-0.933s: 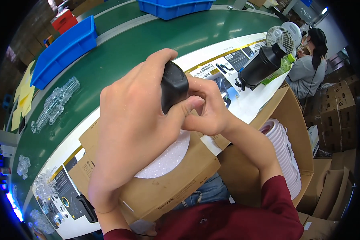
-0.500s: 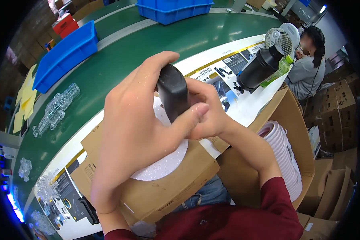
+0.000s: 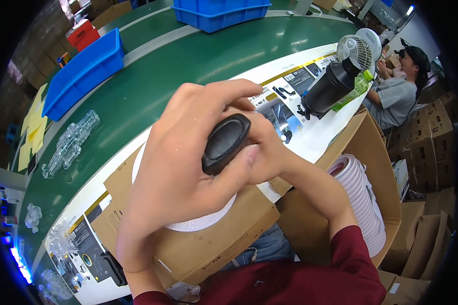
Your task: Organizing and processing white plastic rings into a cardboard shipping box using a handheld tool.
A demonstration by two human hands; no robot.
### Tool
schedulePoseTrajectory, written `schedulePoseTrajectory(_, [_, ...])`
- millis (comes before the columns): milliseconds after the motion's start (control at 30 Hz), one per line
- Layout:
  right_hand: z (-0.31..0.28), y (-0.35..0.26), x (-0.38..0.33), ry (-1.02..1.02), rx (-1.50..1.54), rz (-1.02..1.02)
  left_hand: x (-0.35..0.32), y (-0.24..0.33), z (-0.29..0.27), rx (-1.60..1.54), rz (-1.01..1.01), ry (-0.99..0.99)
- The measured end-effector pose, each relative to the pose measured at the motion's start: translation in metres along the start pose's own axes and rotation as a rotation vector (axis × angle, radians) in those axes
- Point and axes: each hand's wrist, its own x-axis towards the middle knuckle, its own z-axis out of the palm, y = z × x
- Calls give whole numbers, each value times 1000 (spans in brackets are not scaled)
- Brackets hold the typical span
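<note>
Both hands meet over the cardboard box near my lap. Between them is a black, oval-ended piece [image 3: 226, 143], its slightly hollowed face turned up toward me; its exact kind does not show. My left hand [image 3: 180, 147] curls round its left side, thumb along the near edge and fingers reaching over the far side. My right hand [image 3: 269, 145] grips it from the right, with most fingers hidden behind. Below the hands, a white speckled round sheet or roll [image 3: 203, 222] rests on the brown cardboard box [image 3: 234, 229], largely covered by my left hand.
Clear plastic parts [image 3: 71, 145] lie on the green table [image 3: 152, 71] at left. Blue bins [image 3: 86, 76] stand farther back. A black cylinder [image 3: 331, 86], a green bottle and a white fan [image 3: 354, 51] are at right, near an open carton [image 3: 387, 203] holding white rolls. A co-worker [image 3: 397, 96] sits beyond.
The black piece has tipped so its oval end face now points up toward me, and its top sits lower. My left fingers have shifted right with it. The co-worker has moved their head and arms.
</note>
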Motion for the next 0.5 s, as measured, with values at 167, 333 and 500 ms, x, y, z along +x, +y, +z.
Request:
schedulePoseTrajectory(167, [-5,-6,0,34,85,150,0,6,-5,182,-18,38])
schedulePoseTrajectory(333, [-7,-5,-3,-128,246,239,1,2,-4,62,12,11])
schedulePoseTrajectory(500, [-10,-2,-15,-200,526,373,4,-6,-7,-19,188,-192])
